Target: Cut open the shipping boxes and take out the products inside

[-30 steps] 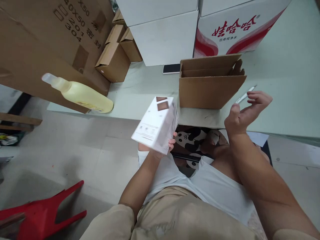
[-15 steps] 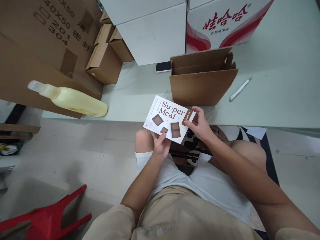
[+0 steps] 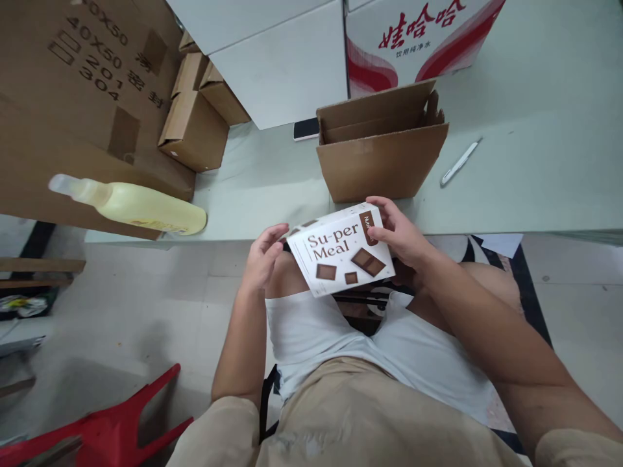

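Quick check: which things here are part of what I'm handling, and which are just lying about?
In hand: Su-per Meal box, gripped by left hand and right hand; likely the open carton behind it.
Lying about: white pen-shaped tool, phone, yellow bottle, red stool.

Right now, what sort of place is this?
Probably a packing or stock room: stacked cardboard cartons, an open corrugated box on the table, and a retail Su-per Meal box.

A beige top (image 3: 350,415) with loose short sleeves is worn, its cloth creased across the front. Below it, plain white shorts (image 3: 316,331) are seen, with hems ending just above the knees. The forearms, the left hand (image 3: 263,256) and the right hand (image 3: 399,230) are left bare.
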{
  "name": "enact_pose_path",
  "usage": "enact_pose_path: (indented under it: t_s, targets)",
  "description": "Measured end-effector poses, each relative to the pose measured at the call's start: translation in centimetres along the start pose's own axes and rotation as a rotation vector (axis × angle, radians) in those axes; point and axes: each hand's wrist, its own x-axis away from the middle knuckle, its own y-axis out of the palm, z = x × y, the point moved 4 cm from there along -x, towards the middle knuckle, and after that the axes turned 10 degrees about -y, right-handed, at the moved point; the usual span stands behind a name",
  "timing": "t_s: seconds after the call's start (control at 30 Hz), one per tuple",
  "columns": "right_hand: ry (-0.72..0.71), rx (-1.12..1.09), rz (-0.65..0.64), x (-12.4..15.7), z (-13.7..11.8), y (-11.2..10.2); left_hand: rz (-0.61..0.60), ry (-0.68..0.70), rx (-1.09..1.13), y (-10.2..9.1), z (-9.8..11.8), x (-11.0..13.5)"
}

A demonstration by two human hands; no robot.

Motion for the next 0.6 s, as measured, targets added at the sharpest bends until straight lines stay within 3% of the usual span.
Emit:
enact_pose_path:
  t_s: [0.07,0.17,0.27,0.33,0.43,0.5,0.6]
  targets:
    - [0.055,0.014,-0.092,0.2,-0.3,0.3,-0.25,-0.075,-0.224,1.5,1.5,0.1]
    - [0.101,0.065,-0.178,0.4,-0.5,0.7,-0.614,-0.239,-0.402,5.0,1.9,0.7]
    - [0.175,0.083,-0.183,0.4,-0.2,0.6,-0.737,-0.313,-0.392,7.7,0.9,1.1]
    - [0.217,0.049,-0.105,0.2,-0.1,-0.2,-0.698,-0.362,-0.287,8.2,-0.4,1.5]
    - [0.182,-0.04,0.047,-0.1,-0.2,-1.9,-0.545,-0.415,-0.067,6.9,-2.3,2.1]
    - [0.124,-0.091,0.073,-0.3,-0.2,-2.6,-0.359,-0.342,-0.021,5.1,-3.1,2.3]
    - [0.111,-0.113,-0.006,0.0,0.6,-1.7,-0.101,-0.187,-0.094,2.8,-3.5,2.7]
